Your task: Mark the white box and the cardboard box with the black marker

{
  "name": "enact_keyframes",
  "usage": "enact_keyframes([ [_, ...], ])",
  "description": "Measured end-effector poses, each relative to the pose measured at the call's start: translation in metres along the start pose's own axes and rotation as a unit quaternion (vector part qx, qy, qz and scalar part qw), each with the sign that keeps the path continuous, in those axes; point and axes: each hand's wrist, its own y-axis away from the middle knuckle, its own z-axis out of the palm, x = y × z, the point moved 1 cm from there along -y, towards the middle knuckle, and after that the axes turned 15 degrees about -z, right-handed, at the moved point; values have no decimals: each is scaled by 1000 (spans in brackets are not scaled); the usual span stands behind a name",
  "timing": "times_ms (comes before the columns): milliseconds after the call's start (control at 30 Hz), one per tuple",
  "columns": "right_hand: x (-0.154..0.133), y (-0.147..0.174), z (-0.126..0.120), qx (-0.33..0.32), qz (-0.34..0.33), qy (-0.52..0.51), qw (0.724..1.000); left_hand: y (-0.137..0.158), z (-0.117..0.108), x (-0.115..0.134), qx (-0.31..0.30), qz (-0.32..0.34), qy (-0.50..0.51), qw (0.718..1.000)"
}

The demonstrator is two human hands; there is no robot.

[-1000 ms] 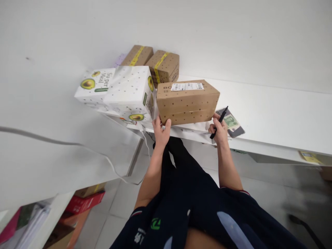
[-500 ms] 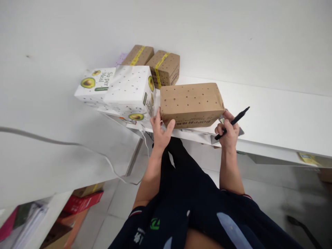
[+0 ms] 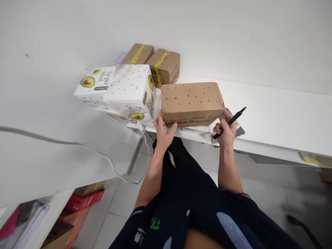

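While both hands rest at the near edge of the white bench point(image 3: 272, 110), the brown cardboard box point(image 3: 192, 102) lies between them on its long side, its plain top dotted with small dark holes and a line of upside-down print along the lower front face. The left hand point(image 3: 163, 133) grips the box's near left corner, thumb spread along the front and fingers up the side. The right hand point(image 3: 226, 130) touches the near right corner while its fingers are curled around a slim black marker pen point(image 3: 229, 122), which slants up and to the right.

Counted, five boxes show on the bench. Three are brown corrugated card: the held one and two smaller brown boxes point(image 3: 164, 65) at the back against the wall, each banded with yellow tape. Two are glossy white avocado boxes point(image 3: 118, 88), rectangular, speckled with dots and printed with halved avocados, standing just left of the held box.

One dark flat device point(image 3: 240, 130) peeks out beside the right hand. A thin white cable point(image 3: 77, 145) trails across the lower left surface.
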Motion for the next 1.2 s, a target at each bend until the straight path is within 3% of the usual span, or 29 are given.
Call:
enact_keyframes([
  [233, 3, -13, 10, -14, -10, 18, 1000, -8, 4, -3, 3, 17, 1, 1000],
  [367, 0, -26, 11, 62, 7, 8, 998, -7, 5, -9, -5, 21, 5, 1000],
  [467, -6, -30, 6, 133, 2, -13, 991, -3, 3, -9, 23, 30, 13, 999],
  [633, -12, -26, -4, 166, 41, -24, 985, -1, 1, -1, 53, 68, 9, 996],
  [900, 3, -17, 7, 80, 101, 5, 992, -10, 12, -16, -19, 46, 5, 999],
  [1200, -37, -13, 10, 43, 23, -8, 999, 2, -14, 22, 40, 41, -6, 998],
])
